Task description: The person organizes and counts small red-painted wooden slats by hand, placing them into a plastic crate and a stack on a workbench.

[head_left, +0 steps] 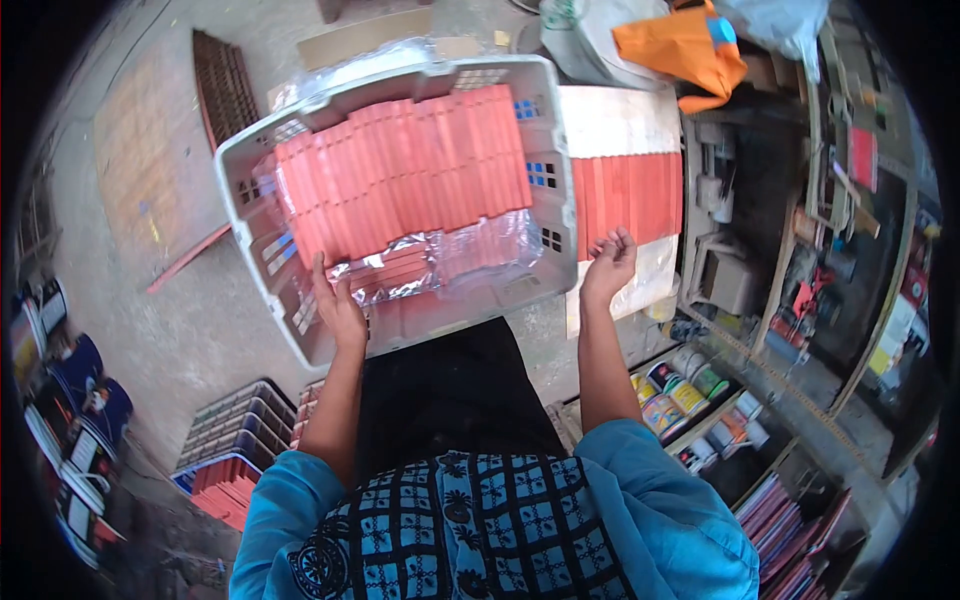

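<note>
A grey plastic basket (400, 345) holds rows of flat red pieces (400, 165) packed side by side on edge. Along its near side, more red pieces lie under clear plastic wrap (485, 240). My left hand (341, 312) reaches over the near left part of the basket, fingers stretched out and tips at the corner of the red stack. Just right of the basket, my right hand (611, 266) hovers with loosely curled, parted fingers and nothing in them. Below its fingertips, a row of red strips (628, 195) lies across a white board (620, 120).
An orange bag (685, 50) rests on a white sack at the back right. Wooden shelving (770, 350) with cans (685, 393) and tools runs along the right. Another crate (235, 425) with red pieces stands at lower left. A worn board (150, 150) is on the left.
</note>
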Motion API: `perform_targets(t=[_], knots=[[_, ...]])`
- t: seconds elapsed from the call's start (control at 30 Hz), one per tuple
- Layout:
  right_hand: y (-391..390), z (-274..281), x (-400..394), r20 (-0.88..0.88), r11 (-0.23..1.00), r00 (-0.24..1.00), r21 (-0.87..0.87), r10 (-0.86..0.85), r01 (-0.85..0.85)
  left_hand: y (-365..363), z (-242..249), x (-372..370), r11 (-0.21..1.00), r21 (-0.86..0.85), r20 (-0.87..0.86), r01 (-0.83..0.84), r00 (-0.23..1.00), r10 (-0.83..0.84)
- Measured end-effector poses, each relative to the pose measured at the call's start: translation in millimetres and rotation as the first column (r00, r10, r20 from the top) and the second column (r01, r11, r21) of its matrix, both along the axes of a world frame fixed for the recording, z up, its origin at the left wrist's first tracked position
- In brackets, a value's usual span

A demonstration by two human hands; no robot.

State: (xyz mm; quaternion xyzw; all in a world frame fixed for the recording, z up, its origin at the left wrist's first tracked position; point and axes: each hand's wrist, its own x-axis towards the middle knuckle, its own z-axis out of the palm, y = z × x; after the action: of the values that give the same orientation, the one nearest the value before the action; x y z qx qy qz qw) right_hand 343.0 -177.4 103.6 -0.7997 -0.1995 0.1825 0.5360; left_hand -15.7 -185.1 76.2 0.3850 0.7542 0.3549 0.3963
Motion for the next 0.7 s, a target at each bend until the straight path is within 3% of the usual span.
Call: perform_targets(t=[0.1,0.13,0.2,0.27,0.33,0.4,0.47,0.7], knots=[[-34.9,-45.0,78.7,0.15,0.899,0.986,-0.438,0.071,0.002,-4.0,5.0,45.6,1.0,-0.022,0.059,0.02,0.998,-0.019],[-35.0,-56.0,91.3,0.269,0.876,0.929,-0.472,0.255,-0.104,-5.6,8.2,63.0,0.999,-0.028,0.105,0.03,0.994,-0.027],[-24.8,-81.6,100.4,0.439,0.767,0.679,-0.57,0.588,-0.295,-10.1,16.4,96.4,0.998,-0.047,0.182,0.039,0.983,-0.03],[17.3,-68.3,87.1,0.295,0.643,0.646,-0.65,0.704,-0.404,-16.9,22.2,128.8,0.995,-0.062,0.249,0.083,0.966,-0.065],[56.7,-67.8,78.0,0.188,0.465,0.559,-0.786,0.808,-0.408,-31.8,18.4,150.4,0.989,-0.135,0.36,0.067,0.933,-0.014],[91.4,-78.7,73.4,0.139,0.365,0.498,-0.844,0.856,-0.392,-43.7,17.1,174.3,0.985,-0.109,0.236,0.131,0.966,-0.102],[110.1,-100.8,75.0,0.164,0.35,0.42,-0.839,0.892,-0.416,-38.0,35.1,196.2,0.97,-0.124,0.132,0.208,0.972,-0.192],[131.4,-92.9,66.3,0.093,0.252,0.357,-0.866,0.929,-0.432,-35.4,49.7,228.4,0.974,-0.138,0.121,0.18,0.979,-0.164]])
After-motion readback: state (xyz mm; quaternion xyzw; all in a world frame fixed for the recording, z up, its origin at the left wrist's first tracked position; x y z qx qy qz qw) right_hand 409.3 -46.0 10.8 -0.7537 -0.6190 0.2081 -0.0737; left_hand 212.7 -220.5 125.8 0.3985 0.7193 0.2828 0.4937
